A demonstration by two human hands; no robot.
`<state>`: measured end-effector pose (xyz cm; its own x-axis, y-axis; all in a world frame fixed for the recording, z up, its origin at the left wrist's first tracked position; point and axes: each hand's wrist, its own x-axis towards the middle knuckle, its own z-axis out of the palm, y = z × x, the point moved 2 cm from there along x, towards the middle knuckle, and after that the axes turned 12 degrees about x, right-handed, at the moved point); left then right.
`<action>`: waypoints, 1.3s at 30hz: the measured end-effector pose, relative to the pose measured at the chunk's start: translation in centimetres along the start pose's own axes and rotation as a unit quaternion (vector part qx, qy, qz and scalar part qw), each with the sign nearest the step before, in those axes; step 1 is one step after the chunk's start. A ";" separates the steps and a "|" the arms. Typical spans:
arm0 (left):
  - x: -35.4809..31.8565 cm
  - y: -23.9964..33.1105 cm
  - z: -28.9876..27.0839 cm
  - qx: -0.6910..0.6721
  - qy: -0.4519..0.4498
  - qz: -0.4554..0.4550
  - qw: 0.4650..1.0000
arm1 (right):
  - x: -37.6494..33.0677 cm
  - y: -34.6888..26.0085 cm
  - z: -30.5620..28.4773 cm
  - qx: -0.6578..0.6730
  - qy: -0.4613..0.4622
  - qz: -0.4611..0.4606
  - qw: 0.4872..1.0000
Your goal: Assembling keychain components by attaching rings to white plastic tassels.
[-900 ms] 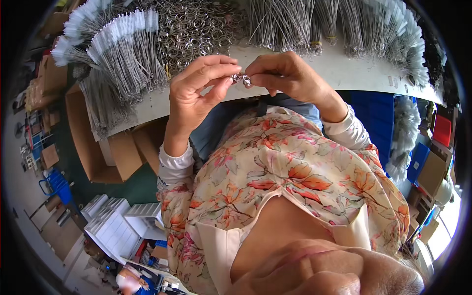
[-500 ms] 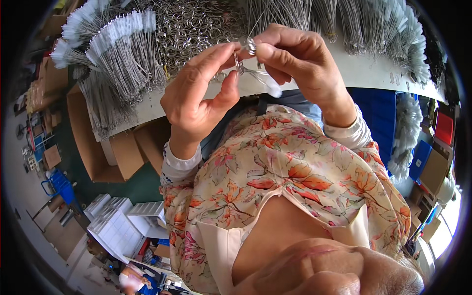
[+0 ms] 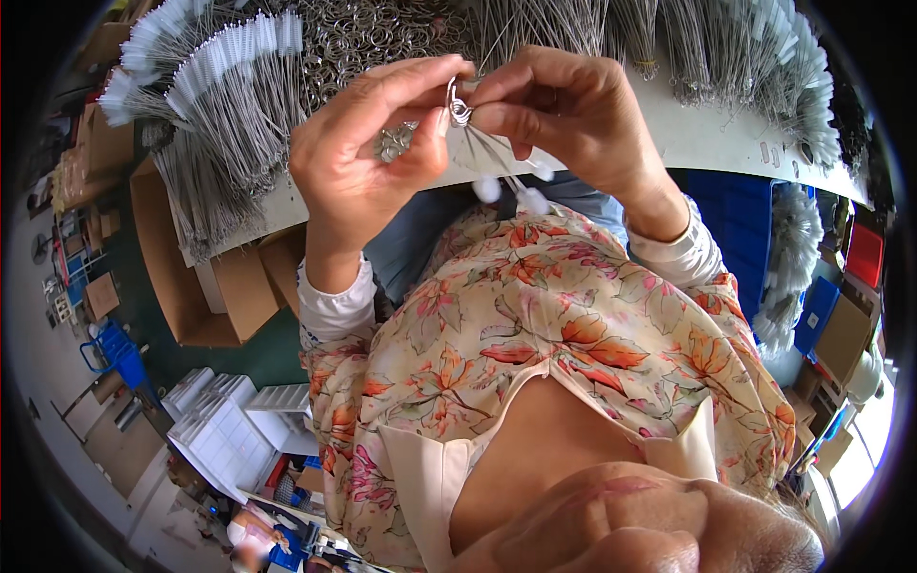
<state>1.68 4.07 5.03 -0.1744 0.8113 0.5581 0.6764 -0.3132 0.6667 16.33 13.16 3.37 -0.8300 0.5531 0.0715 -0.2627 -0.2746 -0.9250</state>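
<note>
In front of my chest, my left hand (image 3: 358, 143) pinches a metal split ring (image 3: 452, 93) between thumb and fingers. My right hand (image 3: 578, 119) pinches at the wire loops on the same ring, its thumb and forefinger almost meeting the left fingertips. From the ring hang several thin wire brushes (image 3: 531, 199) with white bristle tips, fanned out downward over my lap. The exact contact of the right fingertips is partly hidden. Behind my hands lies a heap of loose metal rings (image 3: 368, 38) on the white table (image 3: 731, 129).
Bundles of wire brushes with pale bristles (image 3: 239, 105) lie at the table's left, and more bundles (image 3: 755, 67) at the right. Below the table's left edge stands an open cardboard box (image 3: 205, 296). A blue bin (image 3: 721, 229) is at the right, beside a hanging brush bundle (image 3: 791, 234).
Both hands have moved slightly left, the left hand more. The brushes now hang spread apart with several white tips showing, where one blurred tip showed before.
</note>
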 end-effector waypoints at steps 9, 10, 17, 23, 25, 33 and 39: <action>0.1 -2.1 -0.1 0.011 -0.083 -0.089 0.992 | 0.7 1.0 -0.8 -0.021 0.016 0.023 0.999; -0.5 -2.5 0.1 -0.080 -0.091 -0.218 0.968 | 0.7 1.0 -0.8 -0.010 0.011 0.026 1.000; -0.2 -1.8 0.3 -0.119 -0.089 -0.231 0.962 | 1.2 1.7 -1.2 -0.025 0.020 0.007 0.999; -1.6 -2.8 -0.2 -0.236 -0.085 -0.258 0.933 | 1.1 1.1 -0.3 0.013 -0.034 0.025 0.999; -2.0 -2.6 0.0 -0.426 -0.068 -0.343 0.834 | 1.0 1.3 -0.2 0.018 -0.036 0.030 0.999; -2.0 -0.6 -1.6 0.022 -0.016 -0.107 0.994 | 0.7 1.7 0.8 0.042 -0.050 0.032 0.997; -3.0 -0.4 -1.5 -0.308 0.110 -0.210 0.921 | 1.0 3.4 3.1 0.044 -0.071 -0.063 0.994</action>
<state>0.80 1.03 3.83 -0.5151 0.8259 0.2293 -0.0066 -0.2713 0.9625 13.09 10.37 1.41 -0.8473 0.4722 0.2432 -0.4062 -0.2810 -0.8695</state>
